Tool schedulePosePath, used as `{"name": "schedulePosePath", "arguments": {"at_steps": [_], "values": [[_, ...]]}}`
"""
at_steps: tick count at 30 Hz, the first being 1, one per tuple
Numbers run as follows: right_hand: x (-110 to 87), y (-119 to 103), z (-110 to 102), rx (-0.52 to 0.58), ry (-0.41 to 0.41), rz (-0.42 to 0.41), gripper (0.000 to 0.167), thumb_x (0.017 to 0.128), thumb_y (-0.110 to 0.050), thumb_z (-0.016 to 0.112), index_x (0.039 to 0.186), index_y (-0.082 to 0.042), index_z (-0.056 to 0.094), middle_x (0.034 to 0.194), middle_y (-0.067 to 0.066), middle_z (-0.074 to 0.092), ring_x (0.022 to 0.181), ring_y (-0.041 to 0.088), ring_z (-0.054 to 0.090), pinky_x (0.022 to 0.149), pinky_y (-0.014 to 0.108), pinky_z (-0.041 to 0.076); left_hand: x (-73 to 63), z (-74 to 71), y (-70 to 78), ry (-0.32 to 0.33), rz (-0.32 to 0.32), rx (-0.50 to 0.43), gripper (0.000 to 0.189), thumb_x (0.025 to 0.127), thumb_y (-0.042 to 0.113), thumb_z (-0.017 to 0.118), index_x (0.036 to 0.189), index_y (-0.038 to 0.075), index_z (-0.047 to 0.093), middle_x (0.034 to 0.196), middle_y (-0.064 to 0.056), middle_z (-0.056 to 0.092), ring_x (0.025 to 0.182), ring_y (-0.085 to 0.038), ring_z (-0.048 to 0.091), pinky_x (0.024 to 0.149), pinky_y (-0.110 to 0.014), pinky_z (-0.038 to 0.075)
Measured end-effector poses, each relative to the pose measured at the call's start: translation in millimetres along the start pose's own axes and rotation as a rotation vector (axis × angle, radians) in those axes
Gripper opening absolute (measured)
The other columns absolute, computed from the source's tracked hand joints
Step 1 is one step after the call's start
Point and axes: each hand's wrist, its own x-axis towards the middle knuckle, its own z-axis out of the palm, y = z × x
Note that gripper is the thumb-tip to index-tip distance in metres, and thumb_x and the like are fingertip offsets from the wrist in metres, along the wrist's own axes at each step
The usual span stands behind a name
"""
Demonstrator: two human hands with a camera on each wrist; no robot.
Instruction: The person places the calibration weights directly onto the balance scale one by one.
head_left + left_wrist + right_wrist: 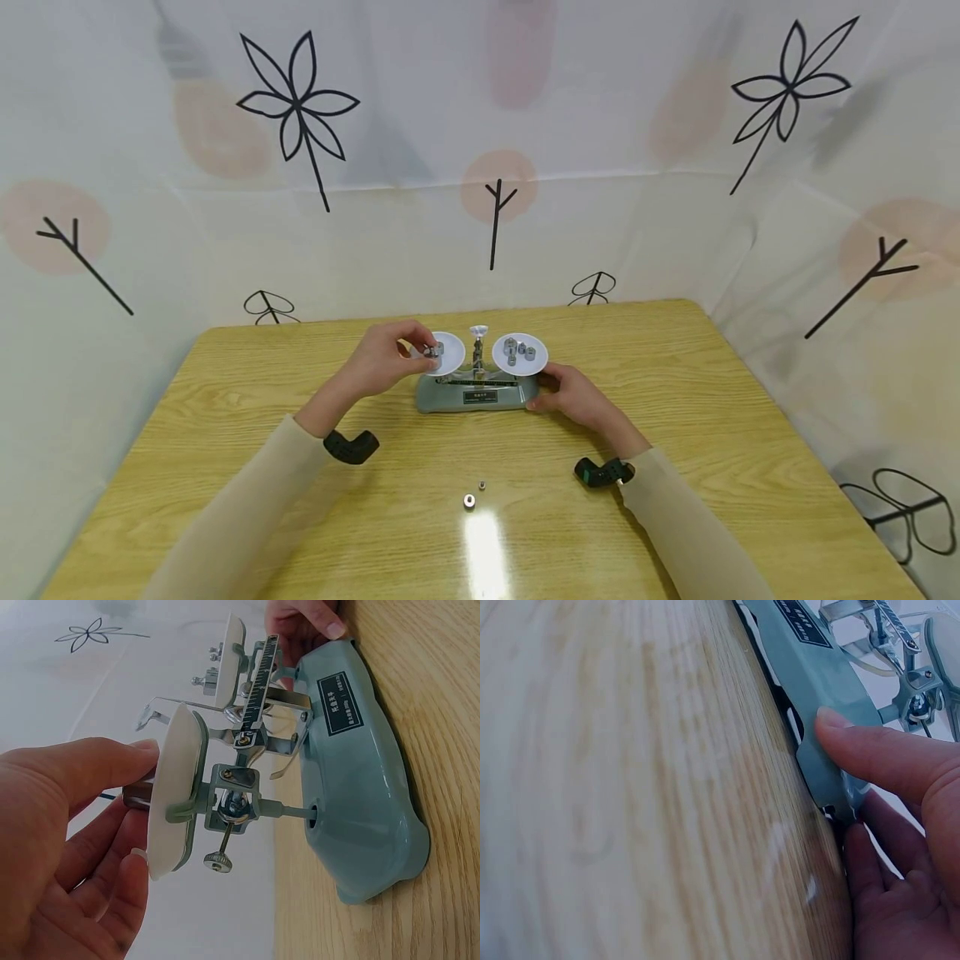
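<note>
Head view: left hand [381,363] pinches a silver metal weight [137,796] at the left round white pan [452,353]; right hand [576,395] grips the right end of the glossy grey-green two-pan balance [444,400], upright toward the far edge of the yellow wood-grain table [390,533], wood spreading wide either side.

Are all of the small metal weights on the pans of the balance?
No, a larger weight and a smaller one lie on the table in front of the balance.
</note>
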Motion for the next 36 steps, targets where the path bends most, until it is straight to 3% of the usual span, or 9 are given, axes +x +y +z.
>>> {"name": "schedulePosePath", "arguments": {"at_steps": [17, 36], "values": [[1.8, 10.3, -3.4, 0.025, -0.003, -0.015, 0.068, 0.080, -0.007, 0.083, 0.140, 0.001, 0.053, 0.137, 0.018, 0.056, 0.127, 0.033, 0.052, 0.106, 0.049, 0.040, 0.1, 0.7, 1.3, 0.015, -0.016, 0.015, 0.020, 0.085, 0.018, 0.082, 0.101, 0.013, 0.072, 0.094, 0.002, 0.068, 0.088, -0.018, 0.061, 0.075, -0.037, 0.051], [0.2, 3.9, -1.0, 0.030, 0.000, 0.004, 0.071, 0.081, -0.002, 0.080, 0.144, 0.004, 0.047, 0.144, 0.021, 0.050, 0.132, 0.036, 0.047, 0.110, 0.049, 0.036, -0.4, 0.7, 1.0, 0.031, -0.013, 0.006, 0.015, 0.086, 0.016, 0.080, 0.098, 0.011, 0.072, 0.094, 0.003, 0.068, 0.090, -0.019, 0.063, 0.075, -0.037, 0.051]]}}
